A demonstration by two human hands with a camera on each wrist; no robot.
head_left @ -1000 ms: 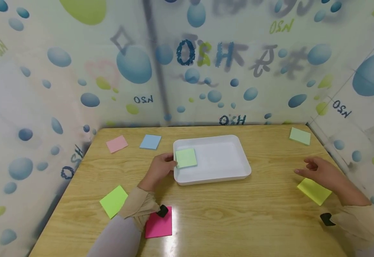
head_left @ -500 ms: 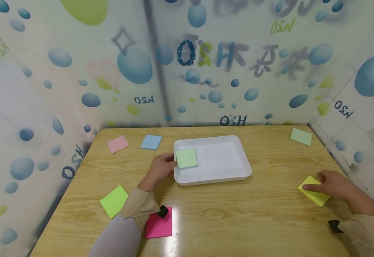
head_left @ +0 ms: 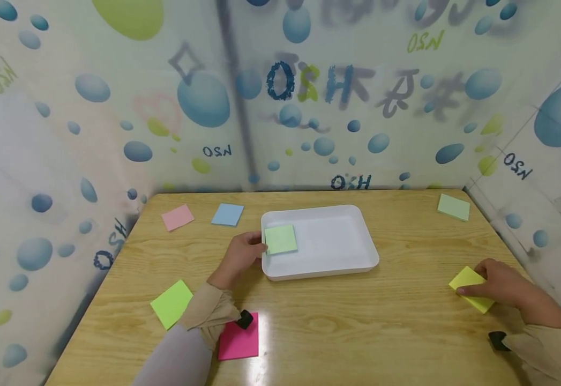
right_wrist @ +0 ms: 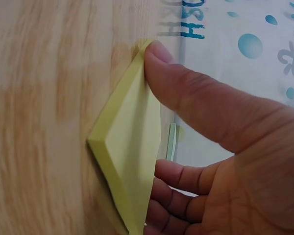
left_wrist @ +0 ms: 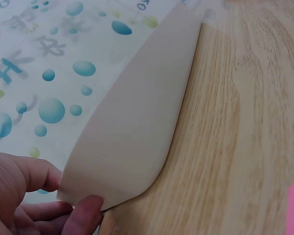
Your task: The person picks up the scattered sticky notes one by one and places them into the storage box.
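Observation:
My left hand (head_left: 239,255) grips the left rim of a white plastic tray (head_left: 330,236). In the left wrist view the thumb and fingers pinch the end wall of the tray (left_wrist: 132,117). A pale green sticky note pad (head_left: 281,239) lies inside the tray at its left end. At the right of the table my right hand (head_left: 502,285) holds a yellow sticky note pad (head_left: 468,279) between thumb and fingers. The right wrist view has the thumb on one edge of the yellow pad (right_wrist: 130,142) and the fingers at the opposite edge, partly hidden.
Pink (head_left: 178,217) and blue (head_left: 227,214) pads lie at the back left of the wooden table (head_left: 357,327). Lime (head_left: 170,303) and magenta (head_left: 239,338) pads lie near my left forearm. Another light green pad (head_left: 454,207) is at the back right. A patterned wall (head_left: 309,128) stands behind.
My right hand has come down from above the yellow sticky note pad and taken hold of it. The left hand stays on the tray, which has not moved on the table.

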